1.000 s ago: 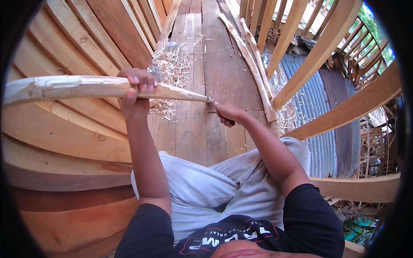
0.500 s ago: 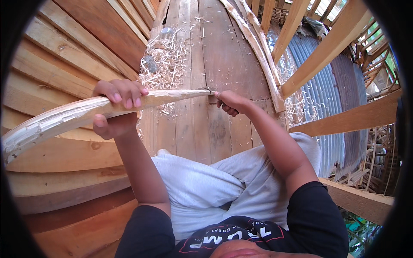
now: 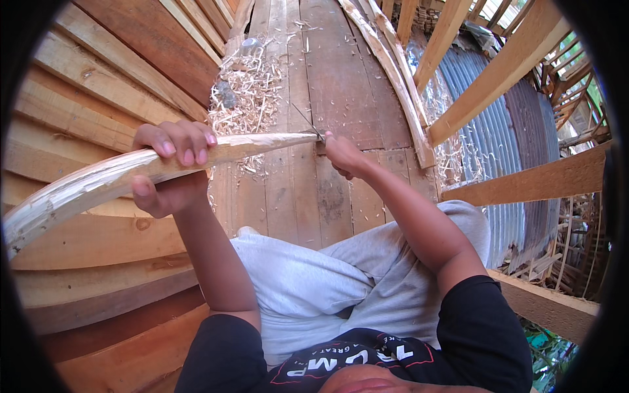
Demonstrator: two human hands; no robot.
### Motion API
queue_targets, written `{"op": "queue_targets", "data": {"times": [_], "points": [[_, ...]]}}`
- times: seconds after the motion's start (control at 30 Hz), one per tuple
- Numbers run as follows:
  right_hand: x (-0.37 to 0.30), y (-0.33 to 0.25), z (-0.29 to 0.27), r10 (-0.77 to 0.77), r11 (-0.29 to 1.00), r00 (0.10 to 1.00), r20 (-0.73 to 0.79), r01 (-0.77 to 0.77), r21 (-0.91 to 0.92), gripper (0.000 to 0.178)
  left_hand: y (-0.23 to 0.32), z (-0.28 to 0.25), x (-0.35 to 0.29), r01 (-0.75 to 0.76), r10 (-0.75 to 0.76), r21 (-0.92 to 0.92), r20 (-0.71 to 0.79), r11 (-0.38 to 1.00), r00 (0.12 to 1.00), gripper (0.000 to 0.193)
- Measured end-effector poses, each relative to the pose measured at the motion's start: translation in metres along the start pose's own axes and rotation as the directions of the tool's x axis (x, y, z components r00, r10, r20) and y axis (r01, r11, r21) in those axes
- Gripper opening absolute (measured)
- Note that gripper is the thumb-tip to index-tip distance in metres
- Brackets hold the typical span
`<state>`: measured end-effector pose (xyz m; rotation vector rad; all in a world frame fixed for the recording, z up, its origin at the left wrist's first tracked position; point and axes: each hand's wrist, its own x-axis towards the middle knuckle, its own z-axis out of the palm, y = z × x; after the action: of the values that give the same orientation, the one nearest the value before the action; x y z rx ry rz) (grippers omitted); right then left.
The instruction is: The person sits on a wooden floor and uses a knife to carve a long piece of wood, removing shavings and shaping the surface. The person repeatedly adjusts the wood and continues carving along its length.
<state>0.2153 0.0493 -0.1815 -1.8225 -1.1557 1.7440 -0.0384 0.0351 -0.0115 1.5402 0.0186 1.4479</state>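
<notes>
A long pale wooden pole (image 3: 85, 178), its bark stripped and its surface cut in facets, reaches in from the left and narrows to a tip in the middle. My left hand (image 3: 175, 164) grips it from below and around the side, fingers over the top and thumb in front. At the tapered end, my right hand (image 3: 345, 156) is closed round the handle of a knife (image 3: 306, 120). Its thin dark blade slants up and left across the floorboards, close by the pole's tip. The handle is mostly hidden in my fingers.
Curled wood shavings (image 3: 246, 98) heap on the plank floor (image 3: 282, 196), with a grey stone (image 3: 227, 93) among them. Stacked boards (image 3: 85, 85) line the left side. Two peeled poles (image 3: 393, 78) lie to the right, beside wooden posts (image 3: 501, 82) and corrugated metal sheets (image 3: 488, 118).
The knife blade has swung out from the pole's tip and now shows, pointing up and left. My right hand has turned slightly. My left hand and the pole have shifted slightly left.
</notes>
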Motion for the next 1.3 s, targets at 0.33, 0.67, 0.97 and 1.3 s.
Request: {"op": "queue_targets", "data": {"times": [0.33, 0.67, 0.97, 1.3], "points": [[0.007, 0.009, -0.001, 0.045, 0.994, 0.997, 0.067, -0.051, 0.094, 0.048, -0.001, 0.002, -0.001, -0.013, 0.013, -0.022, 0.001, 1.000, 1.000, 0.041], [0.012, 0.012, -0.001, -0.010, 1.000, 0.999, 0.032, 0.010, 0.009, 0.054, -0.004, 0.013, 0.003, -0.048, 0.040, -0.042, -0.172, 0.998, 0.984, 0.035], [0.005, 0.034, 0.000, 0.084, 0.994, 0.995, 0.045, -0.087, 0.059, 0.050, -0.004, 0.025, -0.001, -0.017, -0.007, -0.080, -0.291, 0.997, 0.957, 0.030], [-0.019, 0.050, -0.004, 0.089, 0.995, 0.990, -0.114, -0.083, 0.055, 0.049, 0.001, 0.020, 0.002, 0.057, -0.085, -0.104, -0.286, 0.993, 0.955, 0.018]]}}
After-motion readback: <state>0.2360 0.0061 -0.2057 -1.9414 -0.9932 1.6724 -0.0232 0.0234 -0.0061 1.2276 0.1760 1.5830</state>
